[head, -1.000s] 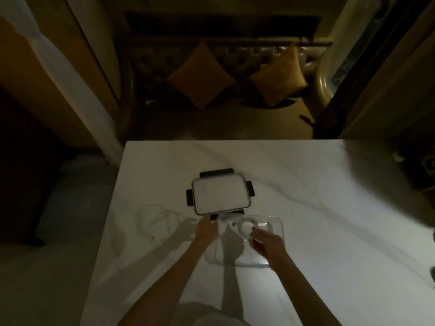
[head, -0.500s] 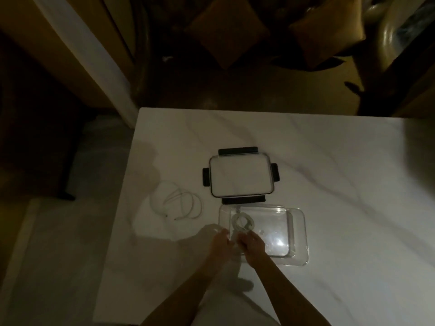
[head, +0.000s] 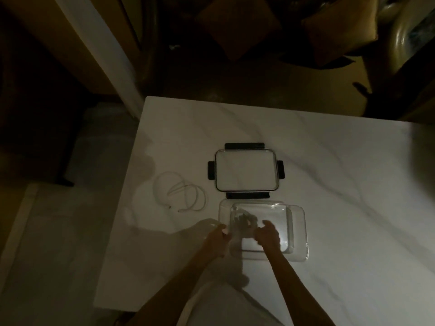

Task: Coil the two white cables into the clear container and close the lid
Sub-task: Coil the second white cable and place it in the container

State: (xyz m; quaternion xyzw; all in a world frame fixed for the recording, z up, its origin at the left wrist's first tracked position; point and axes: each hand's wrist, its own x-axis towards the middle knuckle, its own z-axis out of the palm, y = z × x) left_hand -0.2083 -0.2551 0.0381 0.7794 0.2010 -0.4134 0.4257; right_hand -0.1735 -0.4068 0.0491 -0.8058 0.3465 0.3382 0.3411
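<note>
First cable (head: 243, 218) lies coiled in the container (head: 299, 231), left hand (head: 217, 238) at its near-left rim and right hand (head: 268, 236) over it, both loosely curled, holding nothing discernible; next, judged: fetch second cable (head: 181, 194) left of container, lid (head: 246, 172) behind.

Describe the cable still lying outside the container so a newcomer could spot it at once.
Start at the white marble table and find the lid with black clips near its middle. Left of the lid, toward the table's left edge, lies the loose white cable in open loops. Unlike the other cable, it lies on bare tabletop, not inside the clear container.
</note>
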